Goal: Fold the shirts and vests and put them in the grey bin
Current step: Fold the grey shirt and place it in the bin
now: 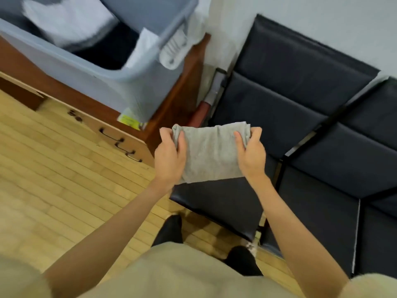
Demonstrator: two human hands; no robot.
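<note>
Room: pale wall [300, 11] far and right; light wooden plank floor [53, 179] left and near.

Seating: row of dark padded chairs [290, 100] against the wall, right half of the scene; black frame bars between the seats.

Cabinet: reddish-brown wooden unit [171, 104] far left of the chairs; pale drawer fronts with dark handles [120, 145] facing the floor.

Grey bin [120, 82]: standing on the cabinet top, far left; open mouth up, blurred. Inside: white folded cloth [71, 22] over something dark. Yellow-green label [129, 121] low on the near wall of the bin.

White ribbed garment [174, 50]: draped over the right rim of the bin, hanging on the outside.

Grey folded garment [211, 151]: compact rectangle, held in the air over the near seat edge, right of the cabinet corner and near of the bin; not in the bin, not touching the seat as far as can be told.

Left hand [169, 158]: gripping the left edge of the grey folded garment, thumb on top, fingers curled beneath.

Right hand [251, 153]: gripping the right edge of the same piece, thumb on top, fingers wrapped round the far corner.

Person: bare forearms, beige top [171, 274] at the near edge, dark trousers and dark shoe [171, 231] on the floor below.
</note>
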